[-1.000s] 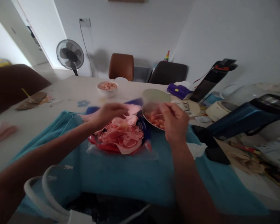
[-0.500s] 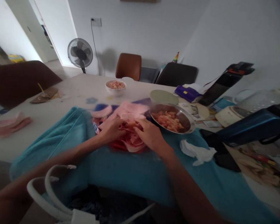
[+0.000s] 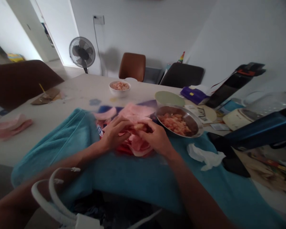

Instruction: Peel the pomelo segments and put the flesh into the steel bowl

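Both hands meet over a heap of pink pomelo peel and membrane point(image 3: 140, 144) in front of me. My right hand point(image 3: 158, 136) is closed round a pale orange-pink pomelo segment point(image 3: 141, 127), thumb and fingers pinching it. Curled in from the other side, my left hand point(image 3: 115, 132) has its fingertips at the segment's near end; what lies under them is partly hidden. Just right of the heap stands a steel bowl point(image 3: 197, 131) with peeled pomelo flesh point(image 3: 173, 124) in it. Farther back, a white bowl point(image 3: 119, 93) holds more of the same flesh.
A turquoise towel point(image 3: 73, 136) covers the near table edge. More pink peel point(image 3: 10, 127) lies far left. On the right are a crumpled tissue point(image 3: 206, 156), a black phone point(image 3: 235, 163), a blue bottle point(image 3: 262, 130), a green lid point(image 3: 169, 98) and a purple pack point(image 3: 194, 95).
My right hand has lifted slightly and closed round the segment, which shows more now. The left hand's fingers have shifted in toward it. The view has moved a little.
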